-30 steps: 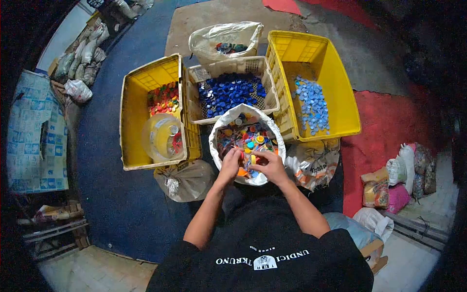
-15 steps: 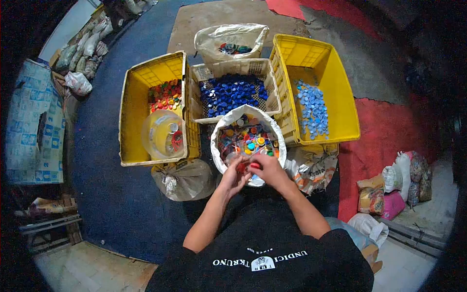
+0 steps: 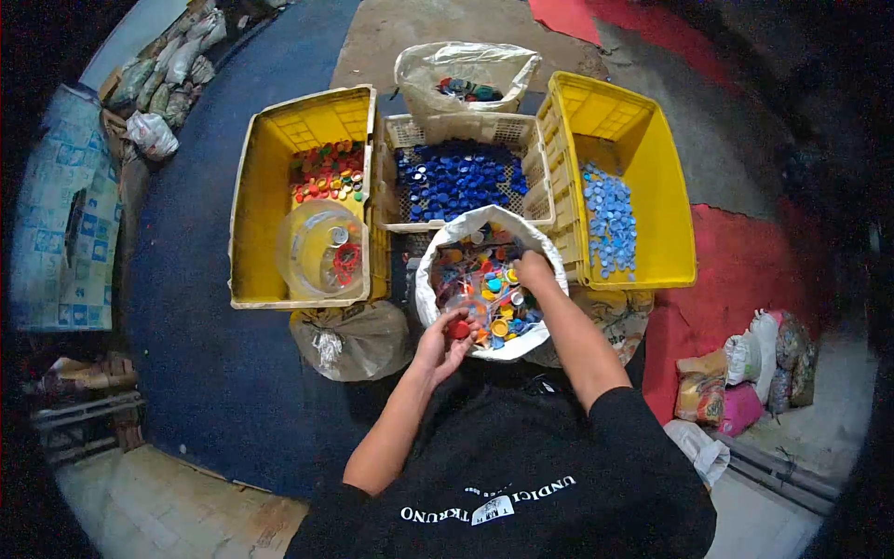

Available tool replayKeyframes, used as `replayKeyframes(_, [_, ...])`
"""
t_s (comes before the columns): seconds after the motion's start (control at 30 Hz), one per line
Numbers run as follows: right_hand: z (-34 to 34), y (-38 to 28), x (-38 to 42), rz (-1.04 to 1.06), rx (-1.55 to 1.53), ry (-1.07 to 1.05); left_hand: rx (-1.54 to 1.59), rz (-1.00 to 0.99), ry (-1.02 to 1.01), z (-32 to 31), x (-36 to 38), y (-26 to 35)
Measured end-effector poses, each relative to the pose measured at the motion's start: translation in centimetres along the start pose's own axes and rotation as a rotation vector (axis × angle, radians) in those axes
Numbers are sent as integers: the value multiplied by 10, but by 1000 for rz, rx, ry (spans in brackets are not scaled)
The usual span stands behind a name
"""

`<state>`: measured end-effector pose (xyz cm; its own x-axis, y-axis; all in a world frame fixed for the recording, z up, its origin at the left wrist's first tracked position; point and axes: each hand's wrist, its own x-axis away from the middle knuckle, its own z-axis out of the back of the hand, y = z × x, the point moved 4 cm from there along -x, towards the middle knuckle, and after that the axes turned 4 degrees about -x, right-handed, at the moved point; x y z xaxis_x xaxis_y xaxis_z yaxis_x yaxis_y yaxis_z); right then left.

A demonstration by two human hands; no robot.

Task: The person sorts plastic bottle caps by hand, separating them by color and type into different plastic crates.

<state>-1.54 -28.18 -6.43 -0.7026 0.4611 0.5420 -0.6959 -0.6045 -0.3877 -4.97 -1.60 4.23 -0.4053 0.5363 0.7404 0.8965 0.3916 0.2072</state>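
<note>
A white sack [image 3: 438, 300] with a rolled rim stands in front of me, holding mixed bottle caps [image 3: 500, 328] in many colours. My left hand [image 3: 445, 345] is at the sack's near left rim, palm up, its fingers curled round a red bottle cap [image 3: 458, 330]. My right hand [image 3: 535, 272] reaches into the sack at its right side, over the caps. Its fingers point down and away, and the back of the hand hides most of them. Whether it grips a cap does not show.
Dark blue caps [image 3: 456, 182] fill a white crate behind the sack. The left yellow crate [image 3: 253, 214] holds red and yellow caps and a clear tub [image 3: 303, 252]. Light blue caps [image 3: 610, 224] lie in the right yellow crate [image 3: 666, 186]. A tied sack [image 3: 352, 345] stands near left.
My right hand has left my left hand and moved right, into the sack. My left hand stays near the rim with red in it. The view has shifted slightly.
</note>
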Motion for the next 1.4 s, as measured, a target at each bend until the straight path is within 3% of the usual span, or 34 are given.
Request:
replayKeyframes(0.1, [-10,10,0,-139,-54,-14,15,-30,11,7,4,7])
replayKeyframes(0.27, [-1,-10,15,-136,-34,39,69,-79,17,21,12,12])
replayKeyframes(0.4, [20,-37,51,222,-44,108,65,-79,-74,15,14,12])
replayKeyframes(0.47, [23,-43,80,268,-130,122,122,-61,-101,11,7,9])
replayKeyframes(0.6, [16,-26,110,560,-410,280,99,-36,-166,-5,-4,1])
replayKeyframes(0.67, [17,-22,131,381,-755,28,73,-34,-184,-16,-9,-3])
replayKeyframes(0.73, [22,-21,148,378,-889,-26,41,-15,-150,-27,-13,-11])
replayKeyframes(0.87, [32,-7,160,447,-787,95,-35,10,-145,-32,-32,-28])
replayKeyframes(0.97, [55,-14,177,643,-530,317,-29,73,-162,-38,-34,-38])
replayKeyframes(1.2, [73,-26,196,642,-640,306,-73,11,-152,-40,-28,-38])
replayKeyframes(1.33, [65,-46,207,814,-516,297,-71,33,-82,-33,-18,-32])
replayKeyframes(1.4, [55,-57,212,973,-369,291,-112,43,-199,-35,-13,-26])
